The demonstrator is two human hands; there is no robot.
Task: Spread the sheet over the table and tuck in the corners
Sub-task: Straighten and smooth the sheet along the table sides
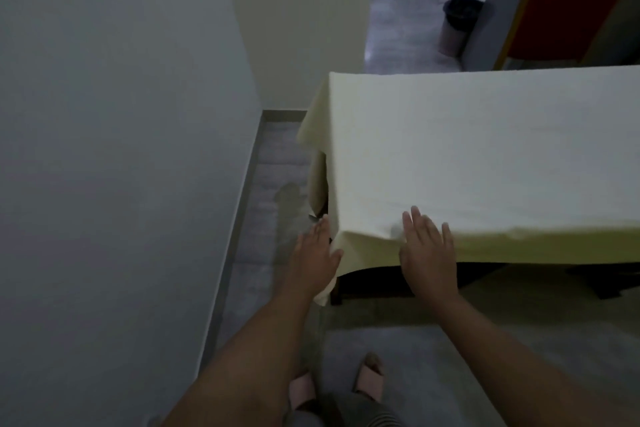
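Note:
A pale cream sheet (467,149) lies spread over the table, hanging down its left end and near side. The dark table frame (374,282) shows below the hem. My left hand (317,253) lies flat, fingers apart, against the hanging cloth at the near left corner. My right hand (427,250) rests flat on the draped front edge just right of that corner, fingers spread. Neither hand pinches the fabric. A loose fold of sheet (325,295) dangles below the corner beside my left wrist.
A grey wall (121,149) stands close on the left, leaving a narrow strip of floor (273,191) by the table end. A red chair with gold frame (568,10) stands behind the table. A dark waste bin (459,24) sits on the far floor.

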